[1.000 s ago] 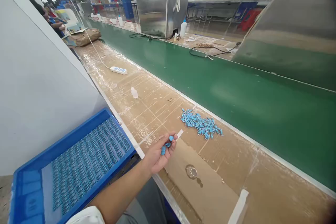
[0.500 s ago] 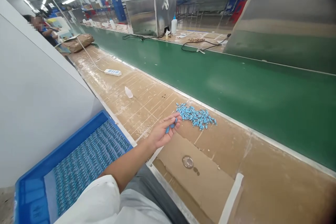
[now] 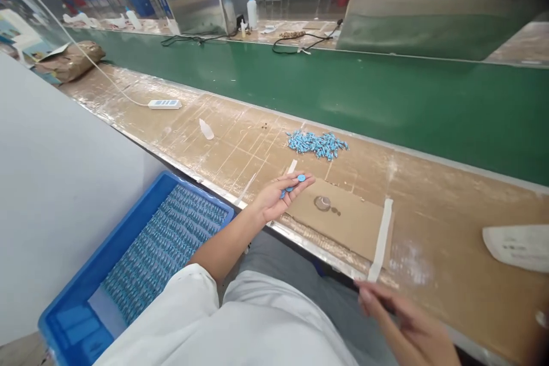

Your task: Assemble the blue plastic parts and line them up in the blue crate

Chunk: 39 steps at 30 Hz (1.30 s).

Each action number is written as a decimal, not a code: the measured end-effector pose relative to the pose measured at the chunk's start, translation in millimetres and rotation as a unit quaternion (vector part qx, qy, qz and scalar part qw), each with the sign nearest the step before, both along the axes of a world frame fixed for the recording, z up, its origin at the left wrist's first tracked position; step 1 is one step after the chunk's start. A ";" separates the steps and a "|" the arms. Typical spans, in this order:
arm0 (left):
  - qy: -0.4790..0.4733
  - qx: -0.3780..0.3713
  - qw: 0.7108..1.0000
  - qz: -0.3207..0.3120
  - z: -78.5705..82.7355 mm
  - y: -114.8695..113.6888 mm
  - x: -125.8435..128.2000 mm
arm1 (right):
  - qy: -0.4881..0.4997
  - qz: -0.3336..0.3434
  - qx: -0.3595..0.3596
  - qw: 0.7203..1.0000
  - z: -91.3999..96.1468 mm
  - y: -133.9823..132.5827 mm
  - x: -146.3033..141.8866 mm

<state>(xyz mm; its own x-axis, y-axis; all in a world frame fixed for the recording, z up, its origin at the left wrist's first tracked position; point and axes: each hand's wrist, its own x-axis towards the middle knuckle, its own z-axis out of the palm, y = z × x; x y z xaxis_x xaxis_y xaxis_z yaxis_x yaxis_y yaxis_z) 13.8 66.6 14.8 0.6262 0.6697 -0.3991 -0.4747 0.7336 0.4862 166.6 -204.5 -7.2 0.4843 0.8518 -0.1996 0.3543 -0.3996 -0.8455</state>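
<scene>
My left hand (image 3: 281, 199), palm up over the table edge, holds several small blue discs; one blue disc (image 3: 301, 178) sits between the thumb and fingertips, with others lower in the palm. Beyond it lies a pile of small blue pieces with pale ends (image 3: 317, 144). Under and beside the hand is a cardboard sheet (image 3: 351, 223), bearing a small round clear dish (image 3: 322, 203) and dark wet-looking spots. My right hand (image 3: 398, 314) is at the lower right by the table's front edge, thumb and forefinger pinched together; what they hold, if anything, cannot be made out.
A blue crate (image 3: 68, 303) with rows of small blue pieces stands at the left, below table height. On the table are a small white bottle (image 3: 206, 129), a power strip (image 3: 164, 104) and a white strip (image 3: 381, 240). A green conveyor belt (image 3: 386, 91) runs behind.
The view has turned right and down. My right hand has come into view at the lower right. The left hand has shifted from beside the pile to nearer the cardboard, a disc now at its fingertips.
</scene>
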 end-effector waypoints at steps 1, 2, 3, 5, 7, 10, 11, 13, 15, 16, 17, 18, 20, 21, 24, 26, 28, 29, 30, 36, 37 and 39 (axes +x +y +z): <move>0.002 -0.006 1.000 -0.012 0.6 -6.3 0.4 | -0.051 -0.035 0.041 0.997 14.8 16.6 -3.2; 0.006 -0.009 1.000 -0.025 1.0 -12.2 0.7 | -0.085 -0.060 0.068 0.992 27.0 36.2 -6.0; 0.011 -0.010 0.999 -0.040 1.1 -17.8 0.8 | -0.100 -0.084 0.084 0.988 35.8 57.2 -8.3; 0.023 -0.013 0.997 -0.075 0.6 -27.6 0.4 | -0.090 -0.100 0.111 0.985 42.4 97.7 -11.0; 0.037 -0.014 0.995 -0.095 -1.0 -35.1 -0.4 | -0.056 -0.076 0.102 0.990 37.7 128.1 -11.9; 0.056 -0.009 0.994 -0.095 -4.4 -41.6 -1.1 | -0.027 -0.015 0.093 0.995 24.1 149.1 -10.4; 0.060 -0.008 0.994 -0.092 -5.5 -42.5 -1.0 | -0.025 0.000 0.091 0.996 20.6 150.9 -9.3; 0.066 -0.011 0.993 -0.094 -7.1 -43.1 -0.5 | -0.018 0.018 0.087 0.996 17.2 150.6 -6.7; 0.071 -0.022 0.993 -0.094 -8.3 -42.4 0.5 | 0.012 0.039 0.096 0.995 18.5 148.9 -4.3; 0.072 -0.027 0.993 -0.095 -9.0 -41.5 1.1 | 0.030 0.051 0.106 0.993 20.6 148.4 -3.2; 0.071 -0.030 0.992 -0.095 -9.7 -40.2 1.9 | 0.044 0.059 0.119 0.990 23.3 148.4 -2.2; 0.069 -0.032 0.992 -0.096 -10.6 -38.5 2.8 | 0.054 0.060 0.133 0.988 26.4 149.0 -0.9; 0.064 -0.036 0.992 -0.106 -12.6 -33.0 5.3 | 0.066 0.036 0.150 0.986 32.8 151.8 3.4; 0.064 -0.039 0.990 -0.117 -13.5 -29.2 6.8 | 0.081 0.016 0.149 0.985 35.7 154.1 7.0; 0.047 -0.057 0.986 -0.150 -15.5 -15.6 12.6 | 0.207 -0.007 0.106 0.973 41.3 163.9 23.2; 0.003 -0.079 0.983 -0.167 -16.1 -7.1 17.6 | 0.310 -0.002 0.069 0.948 42.6 171.7 35.1; -0.048 -0.096 0.980 -0.168 -16.4 -0.8 23.3 | 0.368 -0.006 0.047 0.929 42.7 179.3 43.7; -0.064 -0.100 0.980 -0.161 -16.7 1.6 26.3 | 0.379 -0.011 0.043 0.924 42.5 182.9 46.2; -0.073 -0.101 0.981 -0.149 -17.1 3.6 29.2 | 0.382 -0.014 0.042 0.923 42.3 186.3 47.5; -0.065 -0.043 0.993 -0.090 -24.9 14.8 43.9 | 0.378 -0.017 0.089 0.922 35.8 205.2 47.0; -0.059 -0.012 0.995 -0.085 -26.8 15.9 45.5 | 0.378 -0.018 0.088 0.922 34.6 208.3 47.3; -0.042 0.054 0.995 -0.078 -30.3 16.4 47.9 | 0.377 -0.014 0.080 0.923 33.4 214.6 48.4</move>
